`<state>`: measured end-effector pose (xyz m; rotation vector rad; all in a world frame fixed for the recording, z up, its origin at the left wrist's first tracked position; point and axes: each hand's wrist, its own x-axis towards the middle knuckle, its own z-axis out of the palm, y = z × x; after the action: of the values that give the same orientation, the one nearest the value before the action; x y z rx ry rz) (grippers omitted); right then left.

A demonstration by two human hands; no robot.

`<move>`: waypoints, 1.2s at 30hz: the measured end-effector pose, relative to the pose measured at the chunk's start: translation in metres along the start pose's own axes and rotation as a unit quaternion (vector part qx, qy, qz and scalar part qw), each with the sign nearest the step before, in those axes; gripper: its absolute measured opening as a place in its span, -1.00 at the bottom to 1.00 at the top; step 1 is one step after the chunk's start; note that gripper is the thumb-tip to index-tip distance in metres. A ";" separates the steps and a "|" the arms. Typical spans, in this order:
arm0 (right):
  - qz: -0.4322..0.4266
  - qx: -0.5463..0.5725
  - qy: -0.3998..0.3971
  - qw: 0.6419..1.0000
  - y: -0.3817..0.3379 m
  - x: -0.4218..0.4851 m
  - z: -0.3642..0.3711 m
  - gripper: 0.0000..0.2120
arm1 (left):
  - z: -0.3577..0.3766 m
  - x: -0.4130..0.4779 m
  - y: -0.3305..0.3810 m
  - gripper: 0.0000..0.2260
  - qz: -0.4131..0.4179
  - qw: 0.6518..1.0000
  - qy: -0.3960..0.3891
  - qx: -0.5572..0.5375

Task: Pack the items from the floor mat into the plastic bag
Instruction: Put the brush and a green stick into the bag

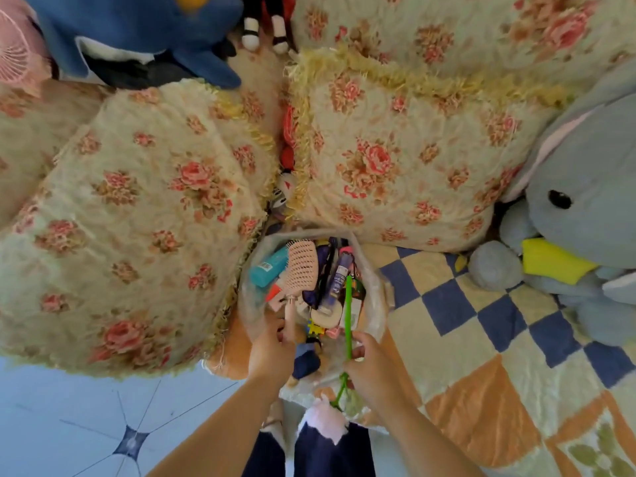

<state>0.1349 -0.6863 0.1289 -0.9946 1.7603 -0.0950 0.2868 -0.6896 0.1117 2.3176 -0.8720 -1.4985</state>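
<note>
Packing is seemingly nearing its end, the plastic bag (375,297) bulging; the left hand (270,352) is gripping the hairbrush (303,266) handle; the right hand (368,359) is pinching a half-inserted flower stem (348,304).

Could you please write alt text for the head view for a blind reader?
A person's right hand pinches a green flower stem over a full plastic bag; the left hand grips a pink hairbrush in it. Floral pillows and a checked mat lie around it.

Crinkly clear plastic bag (253,306), fuzzy floral cloth pillows (130,215), plush toy (581,215)
</note>
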 end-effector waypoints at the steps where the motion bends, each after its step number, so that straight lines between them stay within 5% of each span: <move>1: 0.003 0.002 0.004 1.000 -0.004 0.010 0.002 -0.70 | 0.003 0.009 0.005 -0.72 -0.001 1.000 0.004 0.013; 16: -0.033 -0.083 0.089 0.992 -0.022 0.087 -0.001 -0.57 | 0.025 0.085 0.011 -0.69 0.030 0.996 0.019 0.085; 21: -0.123 -0.155 0.207 0.958 -0.008 0.094 -0.010 -0.53 | -0.004 0.100 0.003 -0.66 0.063 0.986 0.130 0.084; 26: -0.064 -0.187 0.219 0.955 -0.003 0.124 -0.019 -0.44 | -0.021 0.130 -0.002 -0.53 0.008 0.983 0.146 0.112; 31: -0.033 -0.129 0.169 0.977 -0.001 0.141 -0.022 -0.65 | -0.016 0.142 0.006 -0.51 -0.047 0.994 0.095 0.028; 36: -0.048 -0.036 0.184 0.981 -0.015 0.139 -0.041 -0.90 | -0.026 0.137 0.024 -0.62 -0.067 0.975 0.098 -0.187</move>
<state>0.0972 -0.8035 0.0503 -1.1721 2.0613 -0.2945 0.3416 -0.7942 0.0334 2.2231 -0.3504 -1.3178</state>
